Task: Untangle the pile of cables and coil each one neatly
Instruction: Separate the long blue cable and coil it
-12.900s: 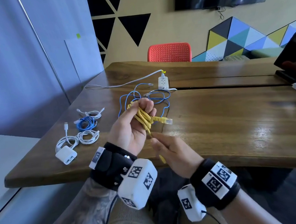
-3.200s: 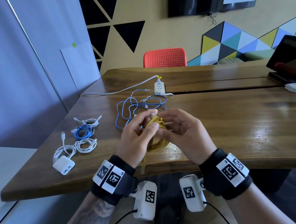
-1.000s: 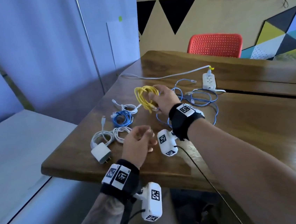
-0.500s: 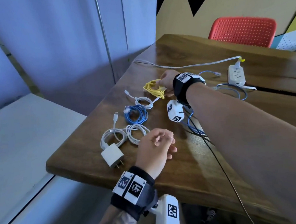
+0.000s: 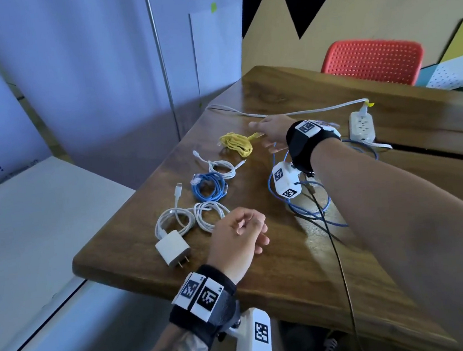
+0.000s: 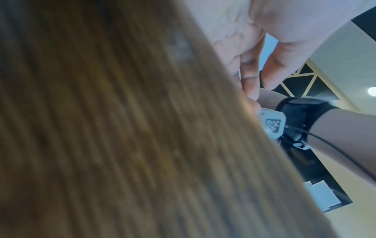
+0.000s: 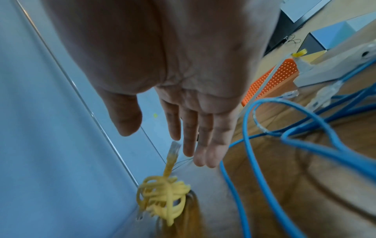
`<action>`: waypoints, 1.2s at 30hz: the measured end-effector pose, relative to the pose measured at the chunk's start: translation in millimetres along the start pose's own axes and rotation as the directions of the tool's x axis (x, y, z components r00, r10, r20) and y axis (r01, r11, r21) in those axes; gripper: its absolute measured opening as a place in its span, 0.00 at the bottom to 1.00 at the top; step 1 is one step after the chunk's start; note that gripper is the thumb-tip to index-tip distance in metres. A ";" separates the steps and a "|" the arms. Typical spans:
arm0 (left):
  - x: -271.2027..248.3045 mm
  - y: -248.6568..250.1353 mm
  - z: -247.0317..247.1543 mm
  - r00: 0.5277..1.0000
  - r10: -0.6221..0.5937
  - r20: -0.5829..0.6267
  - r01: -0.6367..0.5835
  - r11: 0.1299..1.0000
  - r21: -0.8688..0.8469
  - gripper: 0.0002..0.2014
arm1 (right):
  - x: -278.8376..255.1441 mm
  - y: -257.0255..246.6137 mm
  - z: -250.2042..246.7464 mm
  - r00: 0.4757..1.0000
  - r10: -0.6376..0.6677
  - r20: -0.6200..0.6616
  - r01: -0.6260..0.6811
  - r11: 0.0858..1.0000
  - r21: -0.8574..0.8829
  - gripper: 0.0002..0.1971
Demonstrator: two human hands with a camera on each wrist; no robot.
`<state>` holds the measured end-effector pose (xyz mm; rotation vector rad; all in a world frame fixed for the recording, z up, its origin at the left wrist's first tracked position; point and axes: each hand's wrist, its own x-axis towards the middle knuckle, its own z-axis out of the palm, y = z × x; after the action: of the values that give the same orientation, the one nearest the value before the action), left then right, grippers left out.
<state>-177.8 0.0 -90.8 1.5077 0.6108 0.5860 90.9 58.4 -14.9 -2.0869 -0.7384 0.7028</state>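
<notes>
yellow coil sits on the bench at 11 o'clock, right hand flat-fingered, holding nothing; left hand loosely curled, empty; loose coil could spring apart, or the blue cable snag that wrist

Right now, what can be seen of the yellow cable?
The yellow cable is a thin, rubbery-looking network lead wound into a small tight bundle. It lies on the wooden table, at the far end of the row of coiled cables. One clear-plugged end sticks out toward the right hand, whose straight fingers hover just off it.
</notes>
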 end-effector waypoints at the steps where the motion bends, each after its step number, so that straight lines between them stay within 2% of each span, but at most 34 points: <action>1: -0.9 0.4 0.9 1.000 0.009 0.000 -0.009 1.000 0.018 0.06 | -4.4 2.0 -7.1 1.000 -0.006 -0.002 0.006 1.000 -0.010 0.18; 3: -2.7 1.6 3.0 1.000 0.026 0.002 -0.026 0.998 0.053 0.06 | -13.9 7.3 -20.5 0.999 -0.028 -0.028 0.027 0.999 -0.041 0.20; 6: -2.4 4.9 2.1 1.000 0.013 0.012 -0.014 0.997 0.082 0.06 | -26.4 19.8 -41.8 0.995 -0.064 -0.074 0.062 0.998 -0.022 0.17; 9: -1.6 16.6 3.1 0.997 -0.011 0.080 0.002 0.993 0.120 0.05 | -43.4 32.8 -66.4 0.994 -0.085 -0.065 0.086 0.996 0.011 0.12; 12: 9.6 38.6 15.7 0.986 0.027 0.166 -0.056 0.984 0.171 0.06 | -68.4 50.4 -92.6 0.992 -0.096 -0.085 0.096 0.995 -0.005 0.12; 14: 27.8 54.3 28.9 0.973 0.068 0.220 -0.124 0.960 0.252 0.07 | -84.3 66.9 -106.8 0.989 -0.098 -0.112 0.088 0.992 -0.090 0.15; 16: 52.3 64.7 44.2 0.958 0.124 0.260 -0.231 0.868 0.439 0.06 | -104.5 81.1 -116.6 0.986 -0.119 -0.114 0.082 0.956 -0.283 0.16; 18: 75.2 67.9 60.8 0.946 0.133 0.297 -0.293 0.742 0.602 0.04 | -131.0 90.7 -118.7 0.994 -0.106 -0.025 0.080 0.865 -0.495 0.19; 20: 94.3 65.2 77.8 0.941 0.092 0.326 -0.306 0.642 0.703 0.04 | -161.7 96.9 -115.5 0.997 -0.064 0.054 0.083 0.751 -0.656 0.22; 22: 108.7 60.1 90.1 0.945 0.035 0.326 -0.286 0.572 0.769 0.04 | -187.7 107.4 -110.9 0.993 -0.053 0.110 0.115 0.713 -0.692 0.22; 25: 124.6 53.1 98.0 0.958 0.016 0.286 -0.244 0.568 0.786 0.02 | -216.8 124.8 -104.7 0.970 -0.073 0.232 0.204 0.766 -0.610 0.19; 27: 126.3 51.5 102.4 0.952 0.069 0.297 -0.267 0.661 0.702 0.08 | -227.8 131.1 -104.4 0.963 -0.119 0.241 0.245 0.756 -0.607 0.14; 29: 112.3 55.4 110.1 0.932 0.076 0.353 -0.249 0.844 0.475 0.15 | -236.4 131.2 -110.7 0.961 -0.223 0.166 0.278 0.796 -0.538 0.12; 31: 90.9 62.3 119.9 0.876 0.027 0.481 -0.198 0.931 0.308 0.23 | -242.7 128.0 -120.7 0.954 -0.298 0.021 0.275 0.849 -0.452 0.19; 32: 79.8 65.6 123.2 0.834 -0.005 0.552 -0.195 0.932 0.304 0.27 | -246.4 124.6 -125.0 0.941 -0.330 -0.083 0.269 0.871 -0.410 0.23; 34: 63.8 66.7 126.7 0.750 -0.072 0.658 -0.227 0.906 0.358 0.30 | -252.3 118.5 -132.6 0.879 -0.347 -0.328 0.255 0.922 -0.292 0.30; 35: 60.3 66.6 125.7 0.726 -0.085 0.682 -0.290 0.862 0.416 0.27 | -256.5 114.3 -137.4 0.833 -0.323 -0.449 0.253 0.945 -0.210 0.32; 36: 59.3 67.3 123.0 0.723 -0.072 0.687 -0.375 0.795 0.477 0.21 | -260.4 111.1 -144.2 0.783 -0.290 -0.550 0.260 0.956 -0.135 0.33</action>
<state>-48.5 -48.7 -27.0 2.2307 0.0555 -0.1029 43.2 -252.6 29.1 -2.0187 -0.6948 -0.1150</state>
